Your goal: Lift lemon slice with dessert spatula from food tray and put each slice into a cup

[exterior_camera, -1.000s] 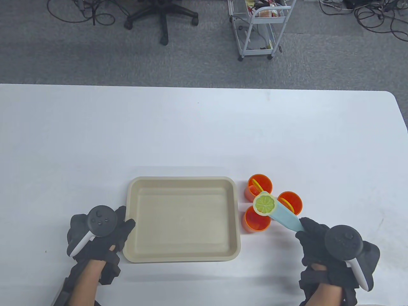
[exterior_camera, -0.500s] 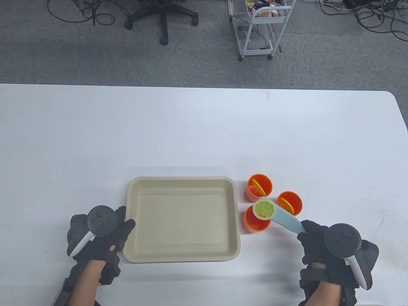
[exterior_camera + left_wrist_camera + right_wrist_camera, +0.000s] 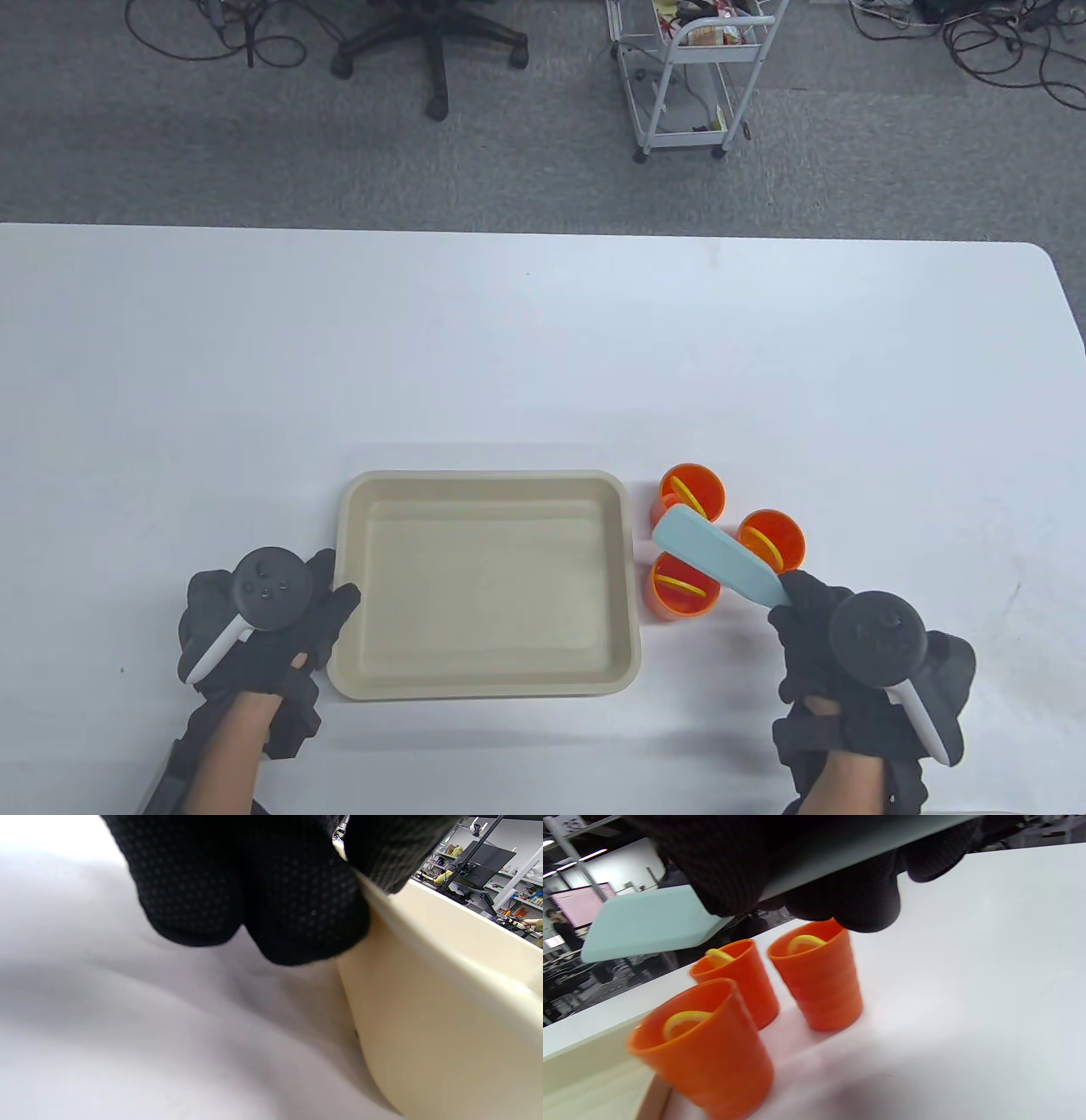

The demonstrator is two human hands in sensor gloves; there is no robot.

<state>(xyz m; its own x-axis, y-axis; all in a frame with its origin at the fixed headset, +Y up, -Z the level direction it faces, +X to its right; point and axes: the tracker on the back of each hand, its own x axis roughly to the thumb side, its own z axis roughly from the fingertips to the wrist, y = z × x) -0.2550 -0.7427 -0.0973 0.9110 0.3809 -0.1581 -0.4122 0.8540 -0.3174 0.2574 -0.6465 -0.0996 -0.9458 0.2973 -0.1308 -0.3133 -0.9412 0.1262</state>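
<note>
My right hand [image 3: 806,620] grips the handle of the light blue dessert spatula [image 3: 717,556]. Its bare blade hangs over the near orange cup [image 3: 679,594], which holds a lemon slice [image 3: 679,584]. The far cup [image 3: 691,492] and the right cup [image 3: 770,539] each hold a slice too. In the right wrist view the blade [image 3: 649,923] floats above the three cups [image 3: 814,980], with the yellow slice [image 3: 685,1020] in the nearest one. The beige food tray [image 3: 488,679] holds no slices. My left hand [image 3: 327,607] rests against its left rim, fingers [image 3: 297,908] touching the tray wall [image 3: 424,1005].
The white table [image 3: 509,340] stretches far beyond the tray and cups. Past its back edge stand an office chair [image 3: 428,42] and a white wire cart [image 3: 691,76] on grey carpet with cables.
The lemon slice slid off the spatula blade into the near cup. My right hand and the spatula shifted slightly left. The left hand has not moved.
</note>
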